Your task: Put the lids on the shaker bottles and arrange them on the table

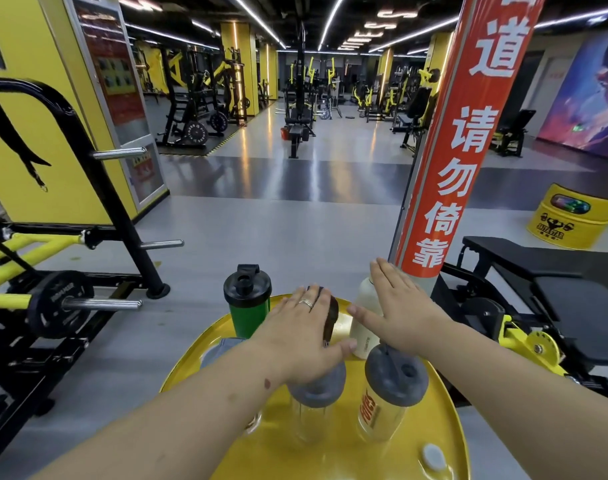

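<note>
On the round yellow table (330,459) stand several shaker bottles. A green bottle with a black lid (247,303) is at the far left. Behind my hands a dark brown bottle (331,317) and a white bottle (364,320) stand at the far side. Two clear bottles with grey lids are nearer: one (316,403) under my left palm, one with orange lettering (390,393) just below my right wrist. My left hand (306,334) lies flat, fingers spread, over the grey lid and against the brown bottle. My right hand (399,306) is flat and open over the white bottle.
A small grey cap (433,457) lies on the near right of the table. A red pillar with white characters (461,140) rises just behind the table. A black bench (555,292) is at the right, a weight rack with plates (60,303) at the left.
</note>
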Demonstrator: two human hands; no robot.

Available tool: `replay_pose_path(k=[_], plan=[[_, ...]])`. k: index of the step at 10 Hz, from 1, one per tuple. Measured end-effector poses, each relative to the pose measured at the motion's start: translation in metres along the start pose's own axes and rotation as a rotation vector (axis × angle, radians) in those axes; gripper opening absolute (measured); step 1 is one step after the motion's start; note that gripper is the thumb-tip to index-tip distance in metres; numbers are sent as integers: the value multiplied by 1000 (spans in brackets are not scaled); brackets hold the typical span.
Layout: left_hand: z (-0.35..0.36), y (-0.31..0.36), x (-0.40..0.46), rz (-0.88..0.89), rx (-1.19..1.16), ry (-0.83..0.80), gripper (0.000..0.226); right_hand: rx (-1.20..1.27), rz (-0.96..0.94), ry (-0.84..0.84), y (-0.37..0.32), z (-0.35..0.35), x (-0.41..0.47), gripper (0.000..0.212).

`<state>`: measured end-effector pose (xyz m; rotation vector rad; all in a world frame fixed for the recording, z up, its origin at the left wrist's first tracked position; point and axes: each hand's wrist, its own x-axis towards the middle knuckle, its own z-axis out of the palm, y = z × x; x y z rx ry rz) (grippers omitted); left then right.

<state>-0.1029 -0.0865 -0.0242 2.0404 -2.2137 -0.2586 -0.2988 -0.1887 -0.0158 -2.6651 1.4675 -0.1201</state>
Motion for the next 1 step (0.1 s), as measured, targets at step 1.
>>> replay_pose_path(k=[1], plan=[[-31,-10,-11,-7,-168,75,95,99,-70,54,-25,-23,-5,95]])
